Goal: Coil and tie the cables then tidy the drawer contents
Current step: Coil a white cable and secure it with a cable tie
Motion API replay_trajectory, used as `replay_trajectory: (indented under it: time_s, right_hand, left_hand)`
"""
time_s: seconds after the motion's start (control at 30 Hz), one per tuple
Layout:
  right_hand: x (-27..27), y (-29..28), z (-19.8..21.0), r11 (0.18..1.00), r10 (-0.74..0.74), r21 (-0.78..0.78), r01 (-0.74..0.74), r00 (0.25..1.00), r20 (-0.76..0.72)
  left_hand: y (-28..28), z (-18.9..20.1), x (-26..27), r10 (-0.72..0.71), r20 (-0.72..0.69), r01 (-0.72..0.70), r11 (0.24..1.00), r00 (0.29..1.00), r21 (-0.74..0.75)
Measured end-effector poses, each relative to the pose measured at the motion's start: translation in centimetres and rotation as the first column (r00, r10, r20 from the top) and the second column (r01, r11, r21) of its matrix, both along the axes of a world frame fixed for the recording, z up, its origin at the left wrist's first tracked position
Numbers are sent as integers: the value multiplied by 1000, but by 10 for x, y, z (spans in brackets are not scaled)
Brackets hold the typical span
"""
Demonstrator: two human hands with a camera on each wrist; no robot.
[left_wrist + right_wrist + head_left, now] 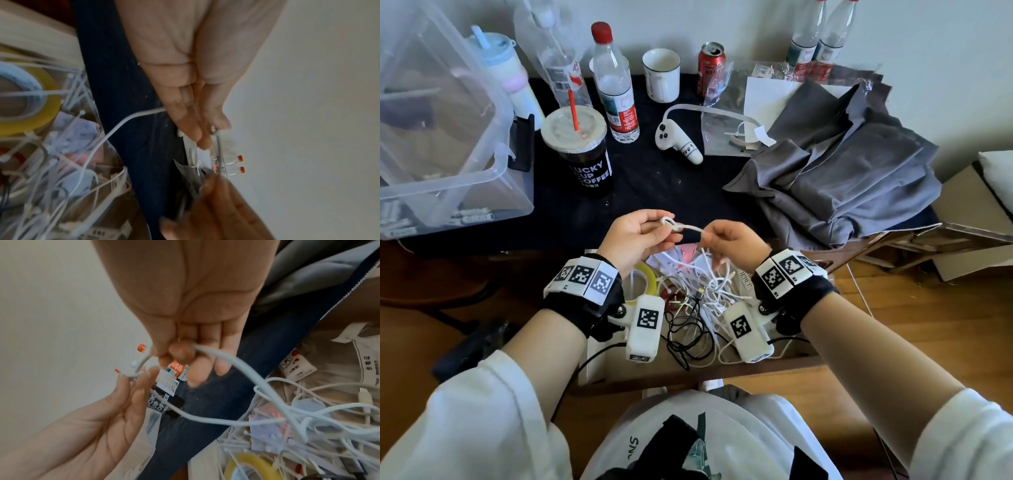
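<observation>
A white cable [686, 228] is stretched between my two hands above the open drawer [774, 368]. My left hand [643, 233] pinches a small loop or knot at the cable's end. My right hand [717, 236] pinches the same cable [236, 363] a short way along, and the rest trails down into a tangle of white and black cables [705, 291] in the drawer. In the left wrist view my left hand [203, 133] has its fingers pressed together on the thin cable [115, 128]. In the right wrist view my right hand [180, 353] grips it by thumb and fingers.
A yellow tape roll [647, 274] and white zip ties lie in the drawer. On the dark table stand a coffee cup [582, 154], water bottles [616, 89], a mug [661, 73], a red can [710, 65], a white controller [678, 142], grey cloth [835, 174], and a clear plastic bin [438, 130].
</observation>
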State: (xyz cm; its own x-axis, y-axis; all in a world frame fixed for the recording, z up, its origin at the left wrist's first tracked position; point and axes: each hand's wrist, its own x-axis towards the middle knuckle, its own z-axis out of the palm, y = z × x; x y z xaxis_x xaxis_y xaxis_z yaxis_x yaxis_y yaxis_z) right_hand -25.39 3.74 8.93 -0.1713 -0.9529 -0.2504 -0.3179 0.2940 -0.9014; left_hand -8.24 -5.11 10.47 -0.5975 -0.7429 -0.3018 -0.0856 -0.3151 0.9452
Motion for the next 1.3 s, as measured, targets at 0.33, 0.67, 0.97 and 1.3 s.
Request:
replay_trajectory:
  time_s: [0.33,0.67,0.97,1.3]
  right_hand:
    - [-12,-16,11,948,-313,-80,309,948,-50]
    - [-7,-14,19,961,-275,-27,275,948,-157]
    - [6,-23,24,970,-244,-39,241,967,-79]
    - [7,-21,41,998,-53,-53,40,963,-263]
  left_hand:
    - [-8,-4,-2,-167,282,234,946,945,-225]
    - [-4,4,-12,-49,100,57,996,994,-72]
    - [-3,8,-20,-56,159,64,997,986,-47]
    - [-8,15,-18,-127,336,218,944,933,-248]
